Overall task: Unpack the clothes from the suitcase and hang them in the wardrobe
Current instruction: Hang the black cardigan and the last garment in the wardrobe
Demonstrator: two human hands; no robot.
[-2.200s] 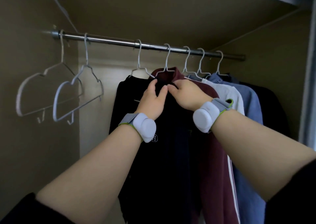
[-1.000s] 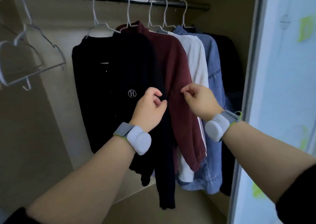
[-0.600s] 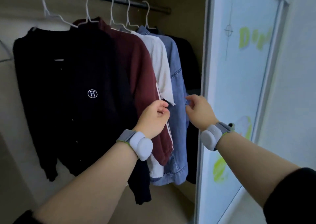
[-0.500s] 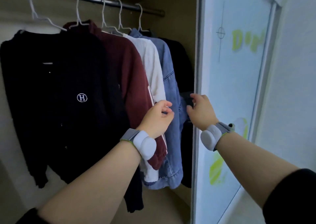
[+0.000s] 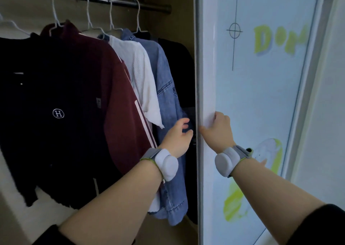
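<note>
Several garments hang on white hangers from the wardrobe rail [image 5: 119,0]: a black cardigan with a round H logo [image 5: 46,99], a maroon jacket [image 5: 119,102], a white shirt [image 5: 143,80], a denim shirt [image 5: 168,95] and a dark garment [image 5: 183,71] at the far right. My right hand [image 5: 216,130] grips the white edge of the sliding wardrobe door [image 5: 205,67], fingers wrapped round it. My left hand [image 5: 177,138] hovers with loosely spread fingers in front of the denim shirt, holding nothing. The suitcase is out of view.
The sliding door's pale panel [image 5: 261,99] carries green lettering and a thin crosshair drawing. Beyond its right frame is a white wall [image 5: 328,114]. The wardrobe's beige back wall [image 5: 168,24] shows above the clothes.
My view swung right from the clothes to the door. Both hands let go of the black cardigan and moved right; my right hand took hold of the door edge, my left opened.
</note>
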